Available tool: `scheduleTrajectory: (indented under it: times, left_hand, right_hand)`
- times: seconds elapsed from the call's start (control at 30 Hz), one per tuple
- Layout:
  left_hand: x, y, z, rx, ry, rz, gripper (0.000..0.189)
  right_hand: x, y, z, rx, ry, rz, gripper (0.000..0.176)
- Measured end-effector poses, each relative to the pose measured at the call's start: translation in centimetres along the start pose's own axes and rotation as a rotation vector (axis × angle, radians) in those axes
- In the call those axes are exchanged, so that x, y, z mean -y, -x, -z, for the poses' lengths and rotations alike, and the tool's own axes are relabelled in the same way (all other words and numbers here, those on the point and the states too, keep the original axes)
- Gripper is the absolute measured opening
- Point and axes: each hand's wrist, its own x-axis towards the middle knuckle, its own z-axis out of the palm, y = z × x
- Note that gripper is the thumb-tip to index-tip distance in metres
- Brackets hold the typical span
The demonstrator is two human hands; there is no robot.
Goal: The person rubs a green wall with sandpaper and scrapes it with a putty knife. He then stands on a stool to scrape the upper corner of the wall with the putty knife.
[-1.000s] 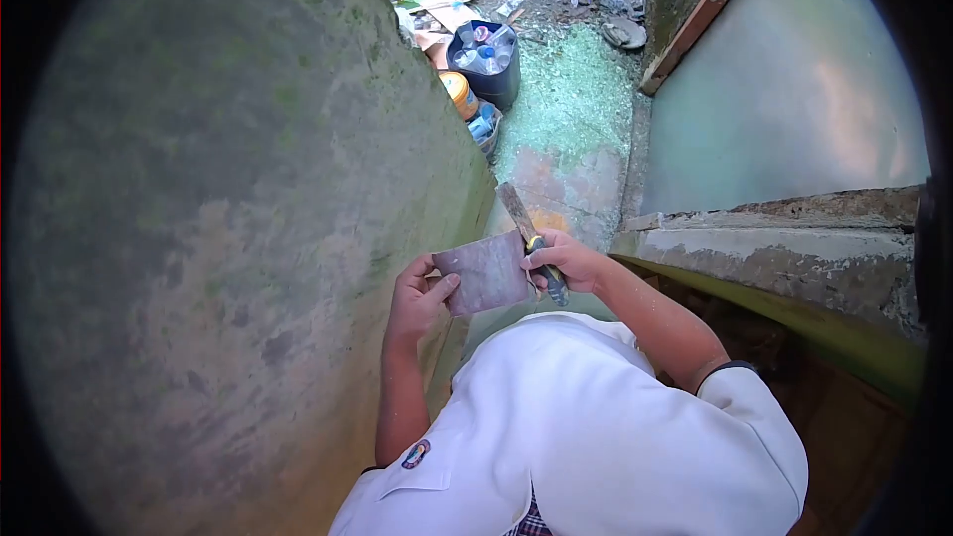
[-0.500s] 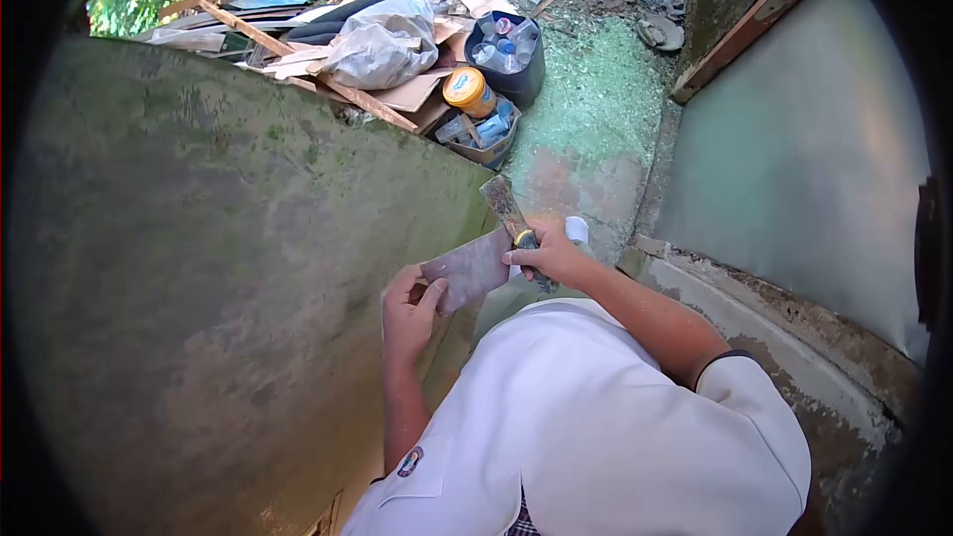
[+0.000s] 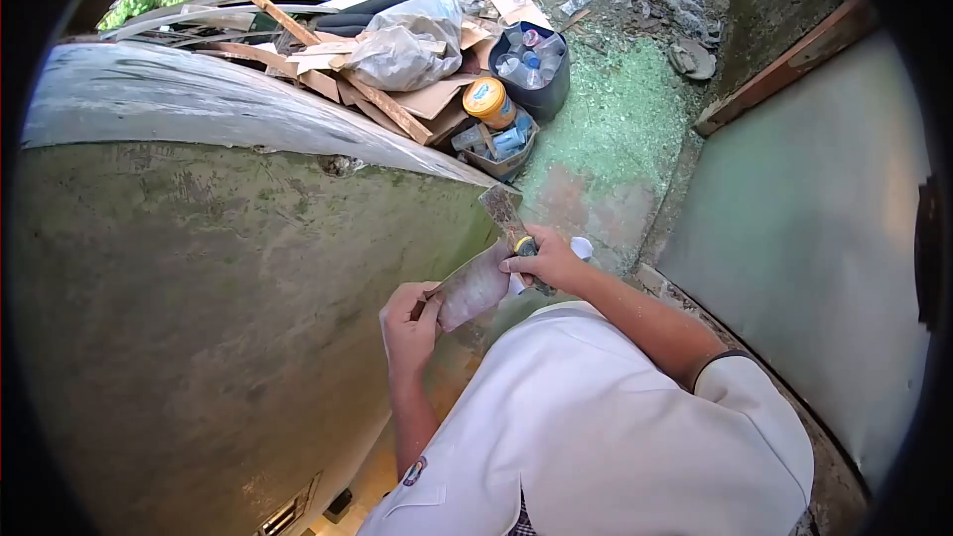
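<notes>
A greyish sheet that looks like sandpaper [image 3: 475, 290] spans between my two hands in front of my white shirt. My left hand [image 3: 407, 323] pinches its left end, where a brown underside shows at the curled edge. In my right hand [image 3: 548, 258] is a putty knife [image 3: 503, 211] with a black and yellow handle, its worn, stained blade pointing up and away. The right thumb also presses on the sheet's right end. Part of the knife handle is hidden by the fingers.
A mossy wall [image 3: 228, 288] stands at left. Beyond it are a dark bin of plastic bottles [image 3: 556, 84], a yellow tub [image 3: 488, 102], a cardboard box [image 3: 509, 165], planks [image 3: 387, 104] and a plastic bag [image 3: 409, 45]. A metal panel [image 3: 794, 199] borders the right.
The view has shifted, so the wall's pale top now shows and the debris sits lower. My left hand has tilted its end of the sheet; both hands keep their hold.
</notes>
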Motion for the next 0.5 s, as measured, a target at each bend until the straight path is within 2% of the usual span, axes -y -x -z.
scheduleTrajectory:
  times: [0.1,0.17,0.2,0.3,0.43,0.5]
  left_hand:
    - [-1.1,0.2,0.4,0.01,0.046,0.05,0.011]
    - [-2.5,0.7,1.6,0.017,0.059,0.089,0.011]
    - [-2.9,1.2,2.8,-0.045,0.003,0.061,0.011]
    - [-5.2,3.0,7.1,-0.197,-0.047,0.073,0.014]
    - [-6.2,5.4,12.3,-0.454,-0.028,-0.007,0.022]
    - [-5.8,5.7,14.5,-0.466,-0.06,-0.007,0.022]
  right_hand:
    - [1.1,0.0,0.7,0.064,0.038,-0.005,0.021]
    - [1.8,-0.1,1.6,0.226,0.172,-0.015,0.017]
    - [1.8,-0.4,2.1,0.231,0.172,-0.02,0.017]
    - [0.6,-1.6,4.5,0.172,0.021,-0.131,0.025]
    - [-4.5,-3.6,9.6,0.061,0.247,-0.168,0.018]
    - [-7.5,-4.3,11.5,0.036,0.296,-0.181,0.014]
